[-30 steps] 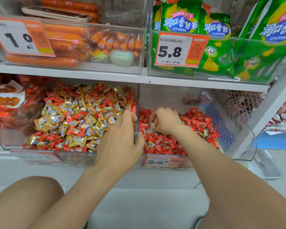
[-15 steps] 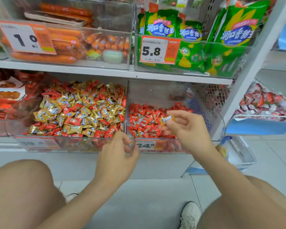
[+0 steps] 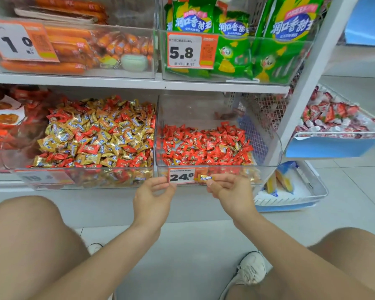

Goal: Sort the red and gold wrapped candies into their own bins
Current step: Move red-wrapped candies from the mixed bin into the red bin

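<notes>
Right hand point(image 3: 227, 191) pinches a gold candy point(image 3: 205, 177), long axis lying left-right.

Two clear plastic bins sit side by side on the lower shelf, touching along their inner walls. The left bin point(image 3: 85, 169) is heaped with gold wrapped candies point(image 3: 108, 137) mixed with many red wrapped candies point(image 3: 91, 148). The right bin point(image 3: 193, 109) holds a lower layer, nearly all red ones, spread toward its front edge with a few gold pieces point(image 3: 223, 148) among them. One gold candy point(image 3: 205, 177) lies level outside it, at the front wall, pinched by the right hand point(image 3: 230, 189).
</notes>
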The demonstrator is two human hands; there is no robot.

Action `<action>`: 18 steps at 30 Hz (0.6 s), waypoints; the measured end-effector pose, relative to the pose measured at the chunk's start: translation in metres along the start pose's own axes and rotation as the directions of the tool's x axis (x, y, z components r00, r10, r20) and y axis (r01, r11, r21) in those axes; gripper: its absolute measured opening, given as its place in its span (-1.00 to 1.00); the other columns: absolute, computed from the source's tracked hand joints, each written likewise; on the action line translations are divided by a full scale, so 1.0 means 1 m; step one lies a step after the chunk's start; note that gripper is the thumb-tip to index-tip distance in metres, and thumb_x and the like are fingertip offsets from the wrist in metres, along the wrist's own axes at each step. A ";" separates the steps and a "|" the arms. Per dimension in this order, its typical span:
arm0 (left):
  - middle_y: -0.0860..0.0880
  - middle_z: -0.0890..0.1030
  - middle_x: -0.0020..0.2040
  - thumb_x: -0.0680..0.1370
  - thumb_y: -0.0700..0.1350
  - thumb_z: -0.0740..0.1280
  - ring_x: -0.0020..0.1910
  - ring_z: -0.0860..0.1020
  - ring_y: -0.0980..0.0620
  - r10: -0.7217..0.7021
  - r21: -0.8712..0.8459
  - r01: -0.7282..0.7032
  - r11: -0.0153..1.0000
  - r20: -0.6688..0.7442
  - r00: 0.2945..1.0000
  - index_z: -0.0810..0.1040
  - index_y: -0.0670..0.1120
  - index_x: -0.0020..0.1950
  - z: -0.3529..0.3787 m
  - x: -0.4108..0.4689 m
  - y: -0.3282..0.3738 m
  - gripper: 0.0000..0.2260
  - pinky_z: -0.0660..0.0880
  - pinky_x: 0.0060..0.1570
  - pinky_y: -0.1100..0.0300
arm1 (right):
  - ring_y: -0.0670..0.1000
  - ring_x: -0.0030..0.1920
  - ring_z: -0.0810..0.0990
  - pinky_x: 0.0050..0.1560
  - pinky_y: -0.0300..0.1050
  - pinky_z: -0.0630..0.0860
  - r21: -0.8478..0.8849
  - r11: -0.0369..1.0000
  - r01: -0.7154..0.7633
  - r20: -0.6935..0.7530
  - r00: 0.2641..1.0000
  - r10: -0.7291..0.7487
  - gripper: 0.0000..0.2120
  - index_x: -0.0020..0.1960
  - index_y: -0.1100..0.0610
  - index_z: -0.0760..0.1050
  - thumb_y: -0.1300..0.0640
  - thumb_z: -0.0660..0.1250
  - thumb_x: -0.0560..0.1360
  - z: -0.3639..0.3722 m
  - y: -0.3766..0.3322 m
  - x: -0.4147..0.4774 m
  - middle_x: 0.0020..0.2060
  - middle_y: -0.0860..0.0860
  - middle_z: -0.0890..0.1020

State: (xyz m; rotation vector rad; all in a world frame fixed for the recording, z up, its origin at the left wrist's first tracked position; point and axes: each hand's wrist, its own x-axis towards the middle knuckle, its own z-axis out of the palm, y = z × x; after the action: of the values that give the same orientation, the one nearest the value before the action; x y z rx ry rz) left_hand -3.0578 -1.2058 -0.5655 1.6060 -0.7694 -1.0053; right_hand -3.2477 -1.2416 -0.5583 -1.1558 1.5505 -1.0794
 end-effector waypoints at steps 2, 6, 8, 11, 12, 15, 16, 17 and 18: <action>0.16 0.70 0.00 0.55 -0.03 0.53 0.05 0.64 0.11 -0.007 0.021 0.007 1.000 0.005 1.000 0.70 0.08 0.08 -0.001 0.004 -0.001 -0.87 0.55 0.16 0.07 | 0.11 -0.09 0.77 0.13 0.17 0.68 0.032 0.999 -0.028 0.001 1.000 0.028 -0.90 -0.03 0.11 0.66 0.22 0.56 0.52 0.002 0.004 -0.001 -0.25 0.07 0.77; 0.04 0.69 0.01 0.59 -0.03 0.49 -0.35 0.59 0.07 -0.020 0.029 0.019 0.999 0.034 0.999 0.69 0.03 0.04 -0.001 0.005 -0.003 -0.93 0.58 -0.12 0.04 | 0.14 -0.09 0.77 0.13 0.19 0.68 0.063 0.997 -0.047 -0.010 0.999 0.047 -0.87 0.00 0.13 0.67 0.18 0.58 0.50 0.005 0.005 -0.001 -0.25 0.08 0.76; -0.01 0.70 -0.01 0.62 -0.04 0.45 -0.43 0.57 0.11 -0.033 0.053 0.031 0.998 0.046 0.998 0.68 0.00 0.05 -0.001 0.005 -0.005 -0.94 0.56 -0.15 0.04 | 0.19 -0.07 0.76 0.14 0.19 0.67 0.069 0.996 -0.056 -0.013 0.998 0.057 -0.86 0.00 0.13 0.67 0.16 0.60 0.49 0.005 0.004 -0.001 -0.26 0.08 0.76; -0.05 0.71 -0.10 0.62 -0.07 0.45 -0.43 0.53 0.10 -0.054 0.047 0.052 0.998 0.045 0.998 0.68 -0.02 0.06 -0.002 0.004 -0.004 -0.94 0.52 -0.22 0.10 | 0.20 -0.04 0.75 0.14 0.16 0.68 0.078 0.994 -0.078 -0.012 0.997 0.079 -0.83 0.01 0.16 0.67 0.17 0.60 0.49 0.005 0.002 0.000 -0.27 0.10 0.76; -0.05 0.71 -0.10 0.62 -0.07 0.45 -0.42 0.53 0.09 -0.063 0.050 0.061 0.997 0.043 0.997 0.68 -0.02 0.07 -0.002 0.004 -0.003 -0.93 0.50 -0.23 0.12 | 0.20 -0.04 0.75 0.14 0.16 0.68 0.076 0.994 -0.080 -0.010 0.997 0.081 -0.83 0.01 0.17 0.67 0.16 0.60 0.49 0.005 0.001 0.000 -0.27 0.10 0.76; 0.01 0.71 -0.03 0.61 -0.12 0.45 -0.40 0.57 0.06 -0.035 0.075 0.032 0.997 0.042 0.999 0.66 0.00 0.10 -0.004 0.000 0.000 -0.92 0.52 -0.24 0.13 | 0.20 -0.04 0.75 0.12 0.14 0.69 0.079 0.994 -0.081 -0.012 0.997 0.082 -0.84 -0.01 0.18 0.68 0.16 0.60 0.48 0.004 -0.002 -0.002 -0.27 0.11 0.76; 0.04 0.71 0.01 0.60 -0.15 0.44 -0.39 0.60 0.06 0.009 0.126 -0.016 0.992 0.054 0.999 0.64 0.01 0.13 -0.005 -0.001 0.001 -0.88 0.55 -0.22 0.12 | 0.20 -0.05 0.75 0.12 0.13 0.69 0.077 0.994 -0.079 -0.009 0.997 0.080 -0.85 -0.02 0.17 0.68 0.16 0.61 0.48 0.004 -0.004 -0.004 -0.27 0.11 0.75; 0.09 0.70 0.02 0.59 -0.17 0.43 -0.36 0.62 0.05 0.068 0.216 -0.085 0.973 0.082 0.994 0.62 0.01 0.17 -0.006 -0.002 0.001 -0.82 0.58 -0.16 0.10 | 0.17 -0.07 0.76 0.11 0.12 0.68 0.058 0.996 -0.069 -0.003 0.998 0.070 -0.86 -0.03 0.16 0.68 0.16 0.61 0.48 0.003 -0.007 -0.005 -0.27 0.10 0.75; 0.12 0.69 -0.03 0.58 -0.15 0.42 -0.31 0.65 0.06 0.116 0.334 -0.153 0.930 0.128 0.985 0.59 0.02 0.23 -0.007 -0.004 0.003 -0.76 0.60 -0.07 0.07 | 0.13 -0.12 0.76 0.09 0.10 0.68 0.025 0.998 -0.049 0.011 0.999 0.049 -0.87 -0.04 0.15 0.68 0.16 0.60 0.48 0.003 -0.010 -0.007 -0.28 0.09 0.75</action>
State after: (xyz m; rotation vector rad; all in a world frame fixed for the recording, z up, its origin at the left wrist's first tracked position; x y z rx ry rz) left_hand -3.0533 -1.2006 -0.5611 1.7755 -1.1636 -0.8967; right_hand -3.2417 -1.2366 -0.5480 -1.0990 1.5451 -1.0566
